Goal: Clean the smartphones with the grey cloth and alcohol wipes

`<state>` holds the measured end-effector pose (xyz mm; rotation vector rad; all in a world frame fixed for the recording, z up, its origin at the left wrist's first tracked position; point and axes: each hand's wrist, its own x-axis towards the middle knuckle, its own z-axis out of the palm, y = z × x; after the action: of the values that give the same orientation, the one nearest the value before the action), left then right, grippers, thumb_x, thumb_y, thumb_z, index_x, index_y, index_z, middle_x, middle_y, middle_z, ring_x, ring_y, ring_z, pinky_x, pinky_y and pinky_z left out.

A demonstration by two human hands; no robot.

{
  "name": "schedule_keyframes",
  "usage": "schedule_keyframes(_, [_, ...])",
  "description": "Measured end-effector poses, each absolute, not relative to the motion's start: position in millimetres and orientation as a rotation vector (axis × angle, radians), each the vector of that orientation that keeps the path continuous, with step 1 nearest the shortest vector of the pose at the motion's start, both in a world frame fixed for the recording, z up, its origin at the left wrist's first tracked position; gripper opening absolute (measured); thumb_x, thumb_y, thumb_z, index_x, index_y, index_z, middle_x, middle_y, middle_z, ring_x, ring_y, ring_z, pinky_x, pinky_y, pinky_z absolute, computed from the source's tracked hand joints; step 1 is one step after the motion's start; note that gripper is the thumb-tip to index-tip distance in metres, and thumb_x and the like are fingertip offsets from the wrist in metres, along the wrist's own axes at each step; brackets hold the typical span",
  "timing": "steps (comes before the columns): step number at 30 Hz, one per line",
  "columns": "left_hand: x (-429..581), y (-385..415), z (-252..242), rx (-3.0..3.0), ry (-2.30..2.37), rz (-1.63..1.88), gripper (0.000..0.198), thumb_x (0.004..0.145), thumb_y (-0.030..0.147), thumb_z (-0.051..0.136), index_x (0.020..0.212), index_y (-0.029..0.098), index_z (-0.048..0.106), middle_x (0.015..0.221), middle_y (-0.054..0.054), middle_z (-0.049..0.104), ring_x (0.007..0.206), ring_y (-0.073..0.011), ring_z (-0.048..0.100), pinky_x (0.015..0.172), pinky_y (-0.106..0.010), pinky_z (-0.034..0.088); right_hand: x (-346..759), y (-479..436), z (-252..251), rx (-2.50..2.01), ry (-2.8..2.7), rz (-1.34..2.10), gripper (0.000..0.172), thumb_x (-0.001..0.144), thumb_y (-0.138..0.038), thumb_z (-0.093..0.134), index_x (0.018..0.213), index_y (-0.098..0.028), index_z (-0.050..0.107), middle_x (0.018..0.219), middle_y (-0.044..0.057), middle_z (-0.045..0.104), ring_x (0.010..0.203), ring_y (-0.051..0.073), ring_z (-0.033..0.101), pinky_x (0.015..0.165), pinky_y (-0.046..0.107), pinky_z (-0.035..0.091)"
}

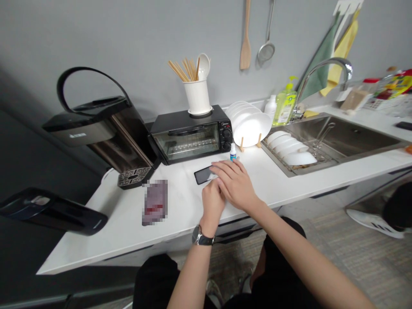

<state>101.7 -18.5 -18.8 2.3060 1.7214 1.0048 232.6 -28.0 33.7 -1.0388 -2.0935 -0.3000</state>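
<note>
A dark phone (202,175) lies flat on the white counter (183,197) in front of the toaster oven. My left hand (213,198), with a watch on its wrist, is curled at the phone's near right edge. A bit of white material (212,176) shows by its fingers, too small to name. Reaching over from the right, my right hand (236,182) touches the left one, its fingers extended and covering part of the phone. Just behind the fingers stands a small white and blue bottle (233,152). A blurred-out purple item (156,202) lies to the left.
Behind is a black toaster oven (193,139) with a utensil holder (197,96) on top. A coffee machine (119,141) and dark cylinder (64,212) stand left. Racked plates (252,126), soap bottle (285,105) and sink (347,135) are right. Another person's shoe (373,223) shows.
</note>
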Motion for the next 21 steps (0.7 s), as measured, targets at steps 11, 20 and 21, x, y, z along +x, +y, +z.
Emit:
schedule_keyframes(11, [101.8, -18.5, -17.3, 2.32, 1.756, 0.925, 0.017, 0.094, 0.009, 0.053, 0.098, 0.015, 0.069, 0.083, -0.011, 0.077, 0.075, -0.0231, 0.073, 0.066, -0.028, 0.048, 216.7, -24.5, 41.3, -1.167, -2.028, -0.37, 0.028, 0.107, -0.027, 0.04, 0.095, -0.021, 0.065, 0.092, 0.008, 0.067, 0.094, 0.026, 0.053, 0.092, 0.042, 0.038])
schedule_keyframes(20, [101.1, -20.7, -15.3, 2.226, 1.685, 1.07, 0.029, 0.097, 0.016, 0.057, 0.126, 0.016, 0.061, 0.095, -0.01, 0.079, 0.083, -0.0232, 0.075, 0.069, -0.028, 0.05, 223.8, -15.3, 47.5, -1.474, -1.816, -0.22, 0.036, 0.11, -0.032, 0.034, 0.09, -0.021, 0.062, 0.088, 0.006, 0.066, 0.082, 0.022, 0.057, 0.074, 0.034, 0.037])
schedule_keyframes(21, [101.0, -19.3, -16.1, 2.244, 1.704, 1.04, 0.026, 0.096, 0.014, 0.056, 0.121, 0.016, 0.063, 0.092, -0.01, 0.078, 0.081, -0.0231, 0.074, 0.07, -0.028, 0.05, 219.6, -17.8, 47.4, -1.423, -1.85, -0.246, 0.034, 0.11, -0.03, 0.035, 0.092, -0.021, 0.063, 0.091, 0.007, 0.067, 0.087, 0.023, 0.057, 0.08, 0.035, 0.038])
